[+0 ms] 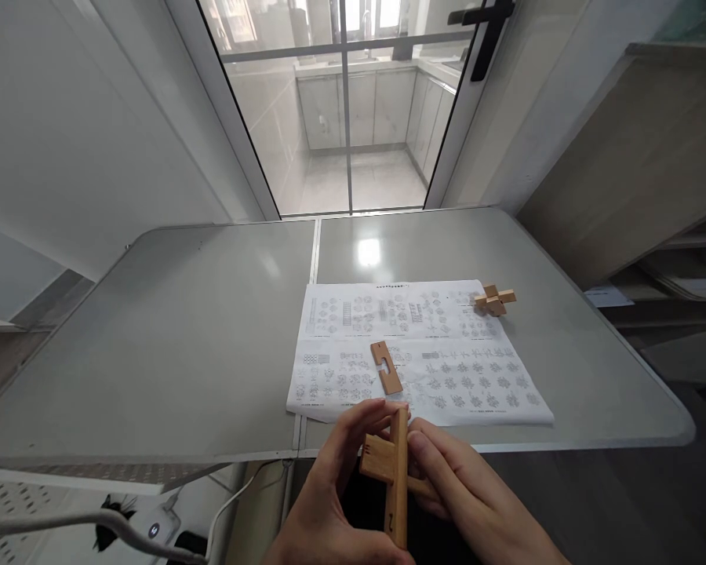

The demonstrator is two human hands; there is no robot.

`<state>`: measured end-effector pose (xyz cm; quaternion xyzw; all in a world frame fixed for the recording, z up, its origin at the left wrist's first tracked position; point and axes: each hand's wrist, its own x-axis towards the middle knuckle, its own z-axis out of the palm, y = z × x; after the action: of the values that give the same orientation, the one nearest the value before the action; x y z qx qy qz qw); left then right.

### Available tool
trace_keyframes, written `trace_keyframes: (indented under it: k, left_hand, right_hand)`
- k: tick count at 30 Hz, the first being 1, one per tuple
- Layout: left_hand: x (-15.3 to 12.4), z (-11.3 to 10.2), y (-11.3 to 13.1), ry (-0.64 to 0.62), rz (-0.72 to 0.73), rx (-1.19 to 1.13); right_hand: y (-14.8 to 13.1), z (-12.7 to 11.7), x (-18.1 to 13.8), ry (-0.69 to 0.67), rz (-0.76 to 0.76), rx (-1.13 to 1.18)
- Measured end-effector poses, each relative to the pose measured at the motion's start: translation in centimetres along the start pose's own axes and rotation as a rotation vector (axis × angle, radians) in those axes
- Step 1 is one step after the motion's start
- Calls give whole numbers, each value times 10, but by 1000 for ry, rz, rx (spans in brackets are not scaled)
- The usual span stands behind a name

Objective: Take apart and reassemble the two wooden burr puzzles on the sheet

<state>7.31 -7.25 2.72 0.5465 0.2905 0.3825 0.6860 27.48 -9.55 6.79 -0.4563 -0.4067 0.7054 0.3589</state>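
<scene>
My left hand [335,486] grips an upright flat wooden puzzle piece [398,479], with fingertips at its top end and the thumb at its lower end. A second wooden piece [377,457] crosses through it, its marked end sticking out to the left. My right hand [453,479] is closed around the part that comes out on the right. Beyond my hands, a loose flat wooden piece with a notched slot [392,380] lies on a printed instruction sheet [329,345]. Part of the crossing piece is hidden by my fingers.
An assembled wooden cross-shaped puzzle [494,300] sits at the sheet's far right corner. The grey folding table [212,337] has a seam down its middle. A glass door [347,118] stands behind it. Below the left front edge are cables [94,518] and a charger [160,527].
</scene>
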Motion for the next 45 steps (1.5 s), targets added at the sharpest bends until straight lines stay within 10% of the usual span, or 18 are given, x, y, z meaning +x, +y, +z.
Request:
trace_keyframes:
  k: [10,17,26,35,45]
  left_hand:
    - [6,-2,5,-5,-52,-85]
    - [24,7,1,287,-320,-245]
    - [50,-19,0,570,-274,-384]
    - [43,-32,-29,568,-197,-265]
    - [41,-29,-26,579,-192,-342]
  right_hand:
    - [13,5,15,56,-36,-3]
    - [26,15,36,153,-236,-267]
    - [25,-21,56,406,-296,-697]
    - [35,-29,84,483,-82,-1147]
    - [31,-34,85,497,-180,-987]
